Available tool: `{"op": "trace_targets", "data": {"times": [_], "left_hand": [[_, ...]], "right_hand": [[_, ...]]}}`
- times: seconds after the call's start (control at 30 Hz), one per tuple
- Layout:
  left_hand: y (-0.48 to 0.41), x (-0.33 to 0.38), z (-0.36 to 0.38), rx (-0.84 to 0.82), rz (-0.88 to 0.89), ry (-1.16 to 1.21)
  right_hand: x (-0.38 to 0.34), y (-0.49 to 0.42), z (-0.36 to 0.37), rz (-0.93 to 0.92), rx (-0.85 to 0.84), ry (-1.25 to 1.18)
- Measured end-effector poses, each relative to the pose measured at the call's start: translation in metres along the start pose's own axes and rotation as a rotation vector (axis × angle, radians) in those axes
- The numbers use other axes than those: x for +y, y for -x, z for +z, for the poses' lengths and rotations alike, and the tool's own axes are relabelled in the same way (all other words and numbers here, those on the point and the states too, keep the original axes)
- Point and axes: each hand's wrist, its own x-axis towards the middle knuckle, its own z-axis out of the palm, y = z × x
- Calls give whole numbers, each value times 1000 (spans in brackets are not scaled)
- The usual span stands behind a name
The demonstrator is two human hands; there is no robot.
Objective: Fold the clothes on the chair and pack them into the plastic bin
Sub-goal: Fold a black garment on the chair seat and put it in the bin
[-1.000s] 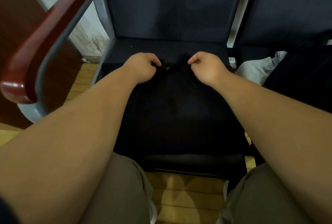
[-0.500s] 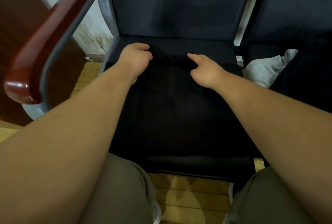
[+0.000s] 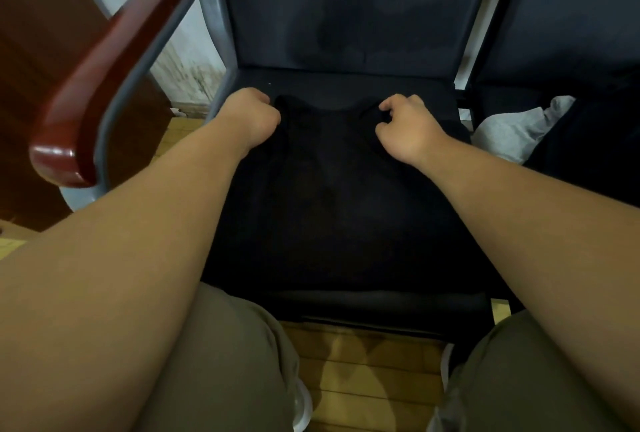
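On chair seat (image 3: 346, 86), left hand (image 3: 251, 116), right hand (image 3: 407, 126) grip far corners of black garment (image 3: 332, 196).

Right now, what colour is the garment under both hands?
The garment is black; the head view shows it best.

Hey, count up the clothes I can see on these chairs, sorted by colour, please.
Black: 1, the black garment spread on the chair, held at its far edge by the left hand and the right hand.
Grey: 1, the grey garment on the neighbouring chair.
Total: 2. The dark heap beside the grey one may be another; too dark to tell.
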Motion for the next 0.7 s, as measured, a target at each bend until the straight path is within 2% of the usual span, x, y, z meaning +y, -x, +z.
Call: {"op": "trace_targets", "data": {"times": [0.33,0.53,0.7], "left_hand": [[35,-27,-59,-123,-35,-102],[58,-63,-89,-189,-140,-72],[71,-79,-103,-198,-151,-19]], "right_hand": [[-31,28,-5,-76,26,32],[-76,46,5,-166,-22,44],[-120,58,33,-252,-52,-4]]}}
